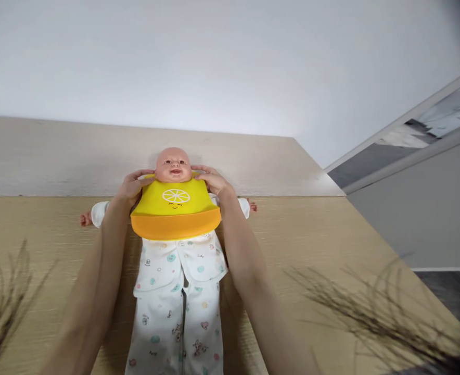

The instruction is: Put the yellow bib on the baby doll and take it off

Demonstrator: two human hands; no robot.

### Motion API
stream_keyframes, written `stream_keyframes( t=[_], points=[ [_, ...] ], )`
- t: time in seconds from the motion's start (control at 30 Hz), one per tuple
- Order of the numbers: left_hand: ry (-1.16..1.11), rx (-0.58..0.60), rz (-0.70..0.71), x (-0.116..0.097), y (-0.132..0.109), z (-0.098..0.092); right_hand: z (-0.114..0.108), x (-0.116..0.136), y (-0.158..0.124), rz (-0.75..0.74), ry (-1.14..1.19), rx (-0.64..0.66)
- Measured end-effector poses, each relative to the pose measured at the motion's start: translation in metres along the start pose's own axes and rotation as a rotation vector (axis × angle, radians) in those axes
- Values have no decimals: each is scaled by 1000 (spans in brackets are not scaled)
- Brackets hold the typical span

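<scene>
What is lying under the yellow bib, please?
Under the bib lies a doll in a patterned white outfit. Its head and trousers show; the bib covers its chest and the outfit's upper front, which cannot be seen.

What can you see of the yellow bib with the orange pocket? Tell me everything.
The yellow, rubbery-looking bib has a white citrus-slice print above a small smiling face. A deeper orange pocket curves along its lower edge. Spread flat, print towards the camera, it covers the upper body of the bald baby doll in white printed clothes, its neckline just below the chin. The left hand and right hand are at its upper corners; whether it is fastened is hidden.
</scene>
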State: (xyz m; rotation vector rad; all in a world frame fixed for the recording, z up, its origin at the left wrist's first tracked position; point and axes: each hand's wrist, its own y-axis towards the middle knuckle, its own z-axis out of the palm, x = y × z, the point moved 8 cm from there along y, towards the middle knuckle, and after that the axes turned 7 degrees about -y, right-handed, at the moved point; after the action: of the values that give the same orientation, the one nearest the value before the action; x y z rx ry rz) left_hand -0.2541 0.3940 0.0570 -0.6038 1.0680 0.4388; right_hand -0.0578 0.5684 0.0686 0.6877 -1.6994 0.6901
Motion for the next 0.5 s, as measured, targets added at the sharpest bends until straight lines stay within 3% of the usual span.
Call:
stream_keyframes(
  t=[0.5],
  points=[
    [-5,-149,67,-4,1,-3,6,-26,17,20,349,-4]
  ],
)
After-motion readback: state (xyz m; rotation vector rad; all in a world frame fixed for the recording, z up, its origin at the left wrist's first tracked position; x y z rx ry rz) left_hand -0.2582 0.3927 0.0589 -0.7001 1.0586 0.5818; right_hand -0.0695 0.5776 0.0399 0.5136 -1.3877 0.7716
